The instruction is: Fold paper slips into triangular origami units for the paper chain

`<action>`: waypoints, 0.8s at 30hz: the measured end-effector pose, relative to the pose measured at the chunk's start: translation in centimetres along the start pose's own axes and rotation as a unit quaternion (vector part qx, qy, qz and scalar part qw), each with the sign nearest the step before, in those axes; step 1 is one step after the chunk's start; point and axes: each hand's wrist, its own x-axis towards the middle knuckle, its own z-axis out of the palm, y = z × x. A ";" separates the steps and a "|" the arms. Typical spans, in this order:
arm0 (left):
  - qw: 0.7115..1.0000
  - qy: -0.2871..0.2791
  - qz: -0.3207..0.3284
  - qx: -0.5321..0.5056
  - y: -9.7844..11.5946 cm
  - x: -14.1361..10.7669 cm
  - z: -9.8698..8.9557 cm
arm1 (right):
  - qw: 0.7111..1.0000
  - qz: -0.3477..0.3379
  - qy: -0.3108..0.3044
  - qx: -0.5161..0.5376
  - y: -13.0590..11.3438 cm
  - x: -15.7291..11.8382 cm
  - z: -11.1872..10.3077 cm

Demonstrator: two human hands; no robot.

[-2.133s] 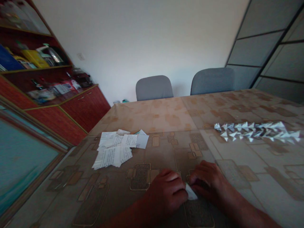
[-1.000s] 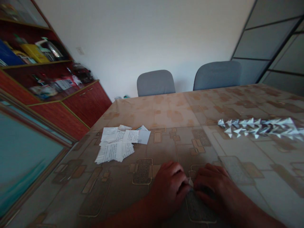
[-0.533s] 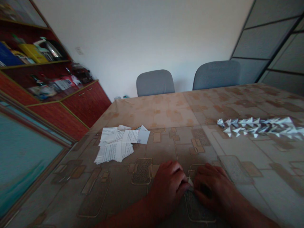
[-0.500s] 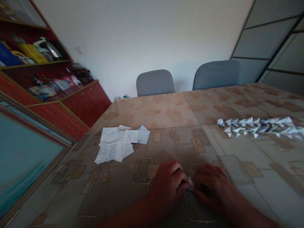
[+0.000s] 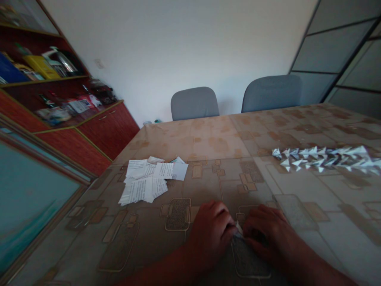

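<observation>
Close to the table's near side, my left hand (image 5: 212, 230) and my right hand (image 5: 266, 230) meet fingertip to fingertip. Both are closed in a pinch on a small folded piece of paper (image 5: 239, 229). Only a pale sliver of it shows between the fingers; the rest is hidden. To the left lies a loose pile of printed paper pieces (image 5: 145, 182), overlapping one another. Over on the right, a long chain of folded paper pieces (image 5: 321, 158) with pointed tips runs toward the frame's edge.
The table (image 5: 208, 139) has a patterned cover. Behind it stand two grey chairs, a left one (image 5: 195, 104) and a right one (image 5: 272, 94), near the wall. A reddish wooden cabinet (image 5: 98, 133) with goods on its shelves is at the left.
Both hands stay nearly in place. The pale paper between the fingertips has shifted slightly and shows at a somewhat different angle. The paper pile and the chain have not moved.
</observation>
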 end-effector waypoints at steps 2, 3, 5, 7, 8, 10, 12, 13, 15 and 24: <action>1.000 -0.003 0.007 -0.018 -0.3 0.2 -0.3 | 1.000 0.003 0.009 -0.004 -0.1 0.0 0.1; 0.999 -0.006 0.012 -0.030 -0.5 0.2 -0.5 | 1.000 0.006 0.014 -0.006 -0.1 -0.1 0.1; 0.998 -0.016 0.028 -0.057 -0.8 0.3 -0.9 | 1.000 0.005 0.016 -0.003 -0.2 -0.1 0.2; 0.996 -0.028 0.047 -0.072 -1.1 0.3 -1.2 | 1.000 0.004 0.017 -0.008 -0.3 -0.1 0.2; 0.996 -0.031 0.054 -0.069 -1.2 0.3 -1.3 | 1.000 0.005 0.017 -0.012 -0.4 -0.1 0.2; 0.996 -0.034 0.063 -0.049 -1.3 0.1 -1.2 | 1.000 0.009 0.016 -0.018 -0.5 -0.1 0.2; 0.997 -0.028 0.063 -0.033 -1.2 0.1 -0.9 | 1.000 0.009 0.013 -0.018 -0.4 0.0 0.0; 0.997 -0.021 0.061 -0.032 -1.1 0.1 -0.8 | 1.000 0.005 0.009 -0.014 -0.4 0.0 -0.1; 0.998 -0.004 0.046 -0.036 -0.8 0.0 -0.5 | 1.000 -0.008 0.000 -0.005 -0.2 -0.1 -0.3; 0.999 0.012 0.004 -0.040 -0.3 -0.1 -0.1 | 0.998 -0.034 -0.021 0.042 1.2 -0.2 -0.6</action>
